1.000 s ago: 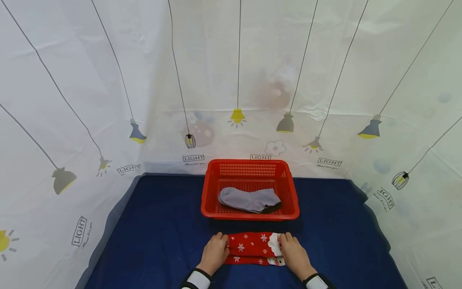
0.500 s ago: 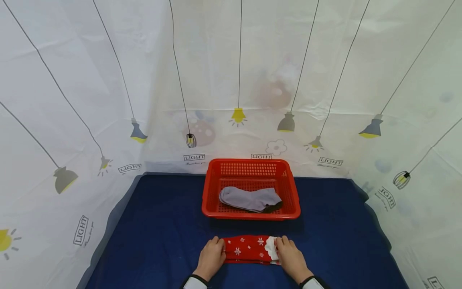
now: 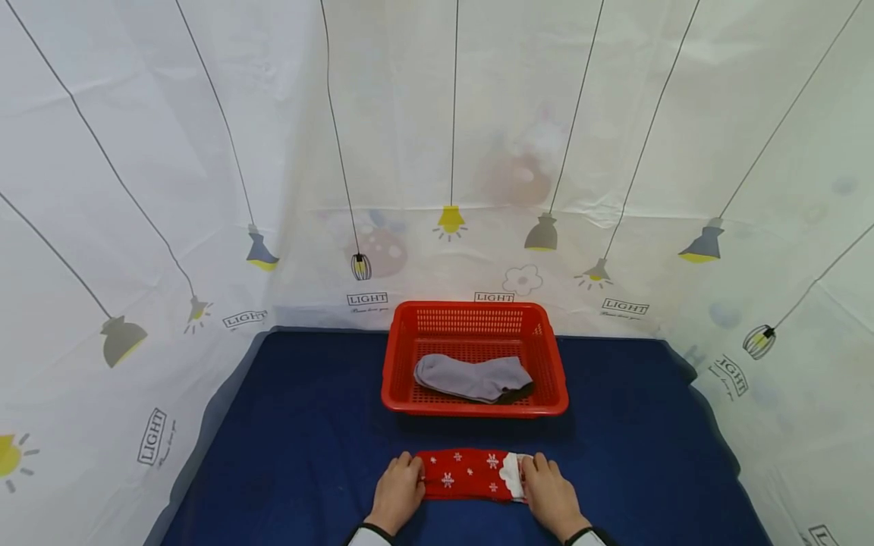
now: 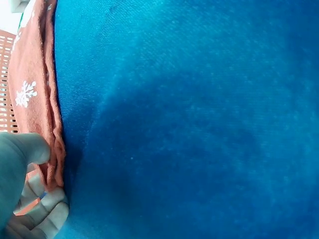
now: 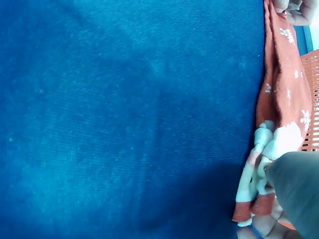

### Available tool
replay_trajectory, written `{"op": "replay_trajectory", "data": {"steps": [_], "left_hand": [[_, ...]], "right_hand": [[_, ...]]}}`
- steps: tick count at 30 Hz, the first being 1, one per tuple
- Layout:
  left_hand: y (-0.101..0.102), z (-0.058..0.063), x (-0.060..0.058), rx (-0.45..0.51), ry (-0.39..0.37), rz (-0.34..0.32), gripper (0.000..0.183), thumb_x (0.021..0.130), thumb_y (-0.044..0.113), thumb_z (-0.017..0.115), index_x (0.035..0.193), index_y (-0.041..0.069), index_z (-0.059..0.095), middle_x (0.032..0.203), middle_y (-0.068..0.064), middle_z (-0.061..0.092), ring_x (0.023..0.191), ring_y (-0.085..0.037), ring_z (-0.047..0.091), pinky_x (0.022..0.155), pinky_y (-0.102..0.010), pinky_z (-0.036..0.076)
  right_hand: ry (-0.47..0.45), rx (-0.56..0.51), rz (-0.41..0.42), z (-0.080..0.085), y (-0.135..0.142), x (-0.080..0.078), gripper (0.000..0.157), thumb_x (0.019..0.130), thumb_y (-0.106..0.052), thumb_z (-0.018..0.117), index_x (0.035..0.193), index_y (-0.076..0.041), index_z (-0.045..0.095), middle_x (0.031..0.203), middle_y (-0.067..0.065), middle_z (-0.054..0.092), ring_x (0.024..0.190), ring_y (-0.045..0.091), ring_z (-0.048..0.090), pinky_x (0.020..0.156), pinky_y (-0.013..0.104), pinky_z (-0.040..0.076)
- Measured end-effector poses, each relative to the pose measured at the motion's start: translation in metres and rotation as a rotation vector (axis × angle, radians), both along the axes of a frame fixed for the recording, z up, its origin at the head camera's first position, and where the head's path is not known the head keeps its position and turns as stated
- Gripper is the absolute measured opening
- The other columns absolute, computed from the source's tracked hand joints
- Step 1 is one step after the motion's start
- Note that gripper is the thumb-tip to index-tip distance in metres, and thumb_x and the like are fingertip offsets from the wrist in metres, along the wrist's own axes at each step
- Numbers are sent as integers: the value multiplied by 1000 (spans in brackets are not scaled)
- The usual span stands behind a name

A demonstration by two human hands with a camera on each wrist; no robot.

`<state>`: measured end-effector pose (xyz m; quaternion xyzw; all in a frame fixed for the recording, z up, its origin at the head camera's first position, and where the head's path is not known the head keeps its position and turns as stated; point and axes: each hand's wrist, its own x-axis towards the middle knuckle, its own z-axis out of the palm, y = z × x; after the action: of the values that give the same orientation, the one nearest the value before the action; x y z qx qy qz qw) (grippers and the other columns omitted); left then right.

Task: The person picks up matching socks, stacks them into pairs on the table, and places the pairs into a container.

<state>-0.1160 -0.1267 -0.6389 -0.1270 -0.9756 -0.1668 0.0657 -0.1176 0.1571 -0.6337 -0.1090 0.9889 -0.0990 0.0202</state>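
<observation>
A pair of red socks point(image 3: 464, 475) with white snowflakes lies across the blue cloth in the head view, one sock over the other. My left hand point(image 3: 398, 489) pinches their plain red end. At the white-patterned end, my right hand point(image 3: 553, 491) grips with thumb and fingers. The left wrist view shows the layered red edge of the socks point(image 4: 32, 99) between thumb point(image 4: 35, 148) and fingers. Two layers with a white and red end show at the socks point(image 5: 281, 94) in the right wrist view, the thumb partly covering them.
Beyond the hands stands a red plastic basket point(image 3: 474, 409) with slotted walls. Grey socks point(image 3: 471, 377) with a dark part lie inside it. Blue cloth point(image 3: 307, 425) covers the surface, and a white sheet printed with lamps point(image 3: 437, 114) encloses the back and sides.
The lower sock, which stuck out toward me, is now nearly covered by the upper one. Both hands have shifted slightly with the socks, keeping hold of the ends.
</observation>
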Motion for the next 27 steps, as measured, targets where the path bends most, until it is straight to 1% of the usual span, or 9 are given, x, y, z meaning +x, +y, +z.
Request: {"op": "replay_trajectory", "data": {"steps": [2, 4, 8, 10, 12, 14, 16, 21, 27], "left_hand": [[0, 0, -1, -22, 12, -3, 26, 71, 6, 81, 74, 15, 57, 74, 0, 50, 63, -16, 48, 57, -29, 42], [1, 1, -1, -46, 39, -5, 27, 70, 7, 82, 73, 16, 57, 73, 1, 50, 64, -16, 46, 58, -29, 41], [2, 4, -2, -77, 138, -5, 28, 67, 9, 83, 70, 16, 57, 72, 0, 51, 65, -17, 46, 59, -31, 40], [4, 5, -2, -80, 181, -6, 28, 67, 9, 84, 70, 16, 57, 73, 0, 52, 66, -18, 48, 60, -31, 41], [6, 6, -2, -79, 199, -7, 26, 67, 9, 84, 71, 16, 58, 74, 0, 53, 67, -18, 49, 61, -31, 42], [7, 6, -3, -87, 199, -7, 24, 69, 9, 83, 73, 16, 61, 75, -1, 54, 68, -19, 50, 62, -31, 44], [8, 5, -3, -92, 178, -3, 21, 70, 9, 83, 76, 16, 64, 76, -1, 55, 69, -19, 51, 62, -32, 45], [9, 1, -3, -96, 122, 13, 20, 72, 8, 83, 80, 15, 67, 79, -1, 55, 70, -18, 50, 62, -32, 45], [9, -6, -4, -92, 118, 22, 23, 70, 9, 84, 81, 15, 65, 81, -1, 54, 70, -18, 49, 62, -31, 44]], "right_hand": [[-22, 4, -1, 2, 1, -1, 21, 86, -13, 75, 99, -8, 59, 91, 9, 54, 78, 25, 54, 57, 42, 53], [-15, 16, 6, 4, 1, -1, 21, 86, -15, 75, 99, -8, 60, 90, 8, 53, 77, 24, 54, 57, 40, 53], [50, 54, 28, 6, 2, -3, 19, 85, -16, 77, 95, -10, 62, 86, 5, 52, 73, 20, 51, 55, 35, 50], [88, 64, 42, 6, 2, -3, 18, 85, -13, 77, 93, -11, 61, 85, 4, 52, 71, 19, 50, 53, 32, 48], [119, 64, 55, 6, 2, -3, 17, 84, -8, 76, 92, -10, 61, 83, 4, 52, 70, 19, 50, 52, 31, 47], [133, 61, 63, 5, 2, -4, 18, 83, -5, 75, 93, -10, 61, 83, 5, 52, 70, 20, 50, 52, 32, 48], [127, 63, 62, 4, 2, -4, 18, 83, -4, 74, 93, -9, 61, 83, 5, 52, 70, 21, 51, 52, 34, 48], [82, 68, 41, 0, 3, -6, 18, 86, -11, 75, 96, -10, 61, 85, 5, 52, 71, 21, 50, 54, 35, 49], [85, 49, 11, -9, 6, -7, 25, 83, -16, 79, 97, -12, 59, 89, 6, 51, 74, 22, 51, 54, 36, 49]]}}
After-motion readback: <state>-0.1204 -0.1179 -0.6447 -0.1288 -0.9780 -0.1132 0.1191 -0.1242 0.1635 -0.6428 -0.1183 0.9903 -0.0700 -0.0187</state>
